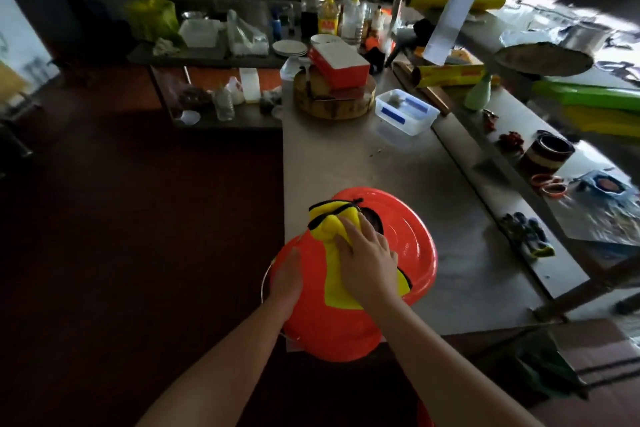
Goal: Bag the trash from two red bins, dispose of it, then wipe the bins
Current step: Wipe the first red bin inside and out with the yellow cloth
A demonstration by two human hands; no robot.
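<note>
A red bin lies tilted at the near corner of the steel counter, its bottom toward me. A second red round piece, a bin or lid, lies just behind it. A yellow cloth with black trim is draped over the bin's side. My right hand presses flat on the cloth, fingers spread. My left hand rests against the bin's left side with straight fingers, steadying it.
On the counter beyond stand a round wooden chopping block with a red box on it and a clear plastic tub. Bottles crowd the back. A lower shelf at the right holds a jar and small items. Dark floor lies left.
</note>
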